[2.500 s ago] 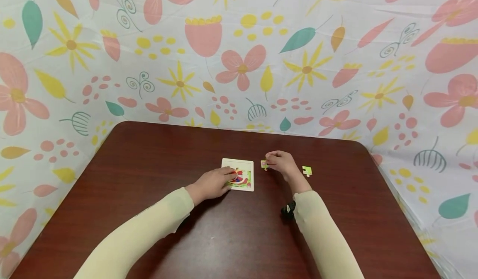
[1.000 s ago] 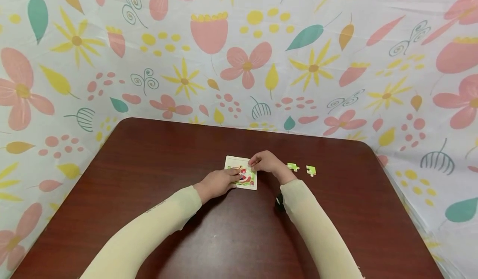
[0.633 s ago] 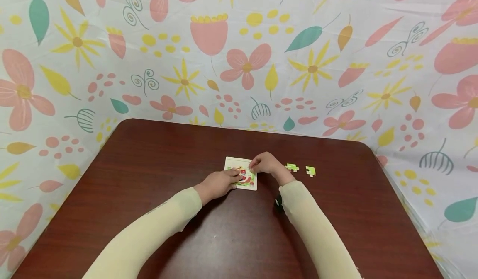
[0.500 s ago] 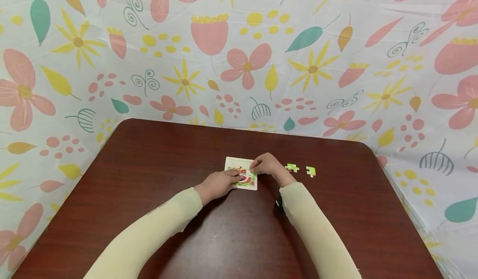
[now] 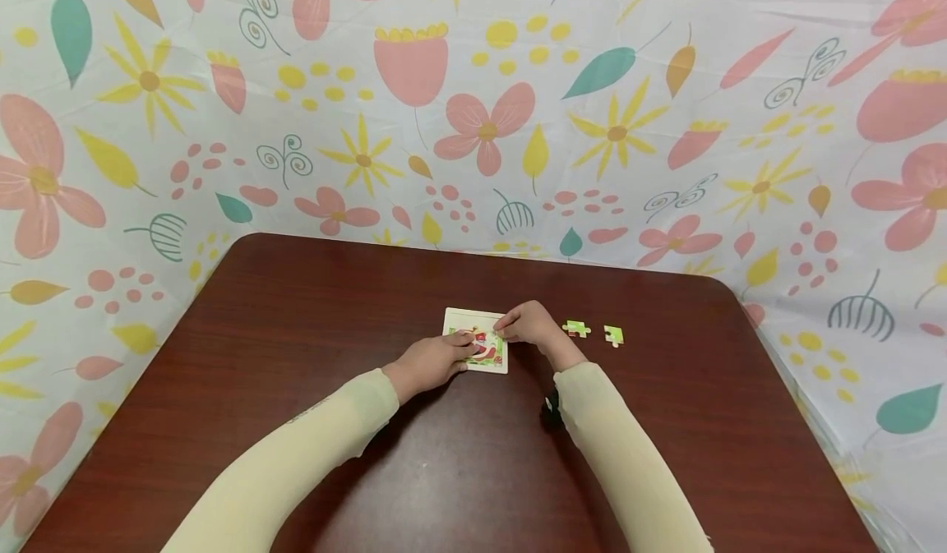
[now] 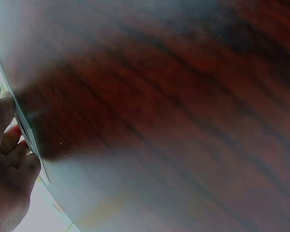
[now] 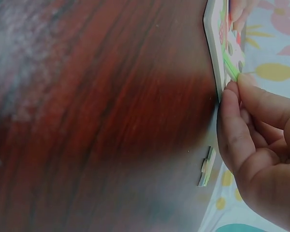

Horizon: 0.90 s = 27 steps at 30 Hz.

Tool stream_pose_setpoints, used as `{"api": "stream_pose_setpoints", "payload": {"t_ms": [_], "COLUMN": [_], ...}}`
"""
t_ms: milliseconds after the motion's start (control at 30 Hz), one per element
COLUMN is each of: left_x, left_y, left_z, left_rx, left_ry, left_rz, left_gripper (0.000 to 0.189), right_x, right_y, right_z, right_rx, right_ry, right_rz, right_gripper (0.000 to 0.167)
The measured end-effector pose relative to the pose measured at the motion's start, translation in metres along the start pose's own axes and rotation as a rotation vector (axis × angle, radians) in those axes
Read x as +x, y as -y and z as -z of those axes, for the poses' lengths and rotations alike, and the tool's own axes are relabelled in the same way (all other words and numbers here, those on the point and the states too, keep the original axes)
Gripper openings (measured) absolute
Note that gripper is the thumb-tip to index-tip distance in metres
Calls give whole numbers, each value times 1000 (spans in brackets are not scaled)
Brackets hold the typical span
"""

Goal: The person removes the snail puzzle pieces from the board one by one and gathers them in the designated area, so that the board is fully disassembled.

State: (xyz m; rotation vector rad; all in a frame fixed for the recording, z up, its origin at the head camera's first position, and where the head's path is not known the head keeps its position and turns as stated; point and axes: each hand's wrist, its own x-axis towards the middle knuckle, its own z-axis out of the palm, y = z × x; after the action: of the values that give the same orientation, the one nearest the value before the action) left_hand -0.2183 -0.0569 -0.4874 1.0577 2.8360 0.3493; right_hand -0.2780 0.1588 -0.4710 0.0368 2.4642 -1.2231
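Note:
A small jigsaw puzzle board [image 5: 459,321] with a pale frame and a colourful picture lies on the table. My left hand [image 5: 431,361] holds it at its left side, fingers over the picture and thumb by the near edge. In the left wrist view the left hand [image 6: 9,164] is at the board's edge. At the board's right side, my right hand [image 5: 531,325] pinches a puzzle piece. The right wrist view shows that green-edged puzzle piece [image 7: 230,65] tilted over the board, between thumb and fingertips. Fingers hide part of the picture.
Two loose green puzzle pieces, one nearer [image 5: 577,329] and one farther right [image 5: 613,335], lie right of the board. The dark reddish-brown table [image 5: 444,471] meets a flower-patterned cloth [image 5: 414,68] behind it. A black object [image 5: 550,409] sits at the right wrist.
My right hand has picked up a puzzle piece from the table and moved it left to the board, staying nearly still there over the last second. The left hand keeps its place on the board.

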Motion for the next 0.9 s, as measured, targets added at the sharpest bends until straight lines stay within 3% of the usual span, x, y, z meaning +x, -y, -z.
{"api": "stream_pose_setpoints", "payload": {"t_ms": [567, 733, 900], "left_x": [0, -1, -2], "left_y": [0, -1, -3], "left_z": [4, 4, 5], "left_rx": [-30, -20, 32], "left_ry": [33, 49, 15], "left_rz": [15, 13, -27], "left_gripper": [41, 41, 41], "right_x": [3, 3, 1], "right_y": [5, 4, 6], "right_z": [4, 3, 1], "right_rx": [19, -11, -76], "right_ry": [45, 54, 43], "right_rz": [-35, -20, 7], "right_gripper": [17, 17, 16]}}
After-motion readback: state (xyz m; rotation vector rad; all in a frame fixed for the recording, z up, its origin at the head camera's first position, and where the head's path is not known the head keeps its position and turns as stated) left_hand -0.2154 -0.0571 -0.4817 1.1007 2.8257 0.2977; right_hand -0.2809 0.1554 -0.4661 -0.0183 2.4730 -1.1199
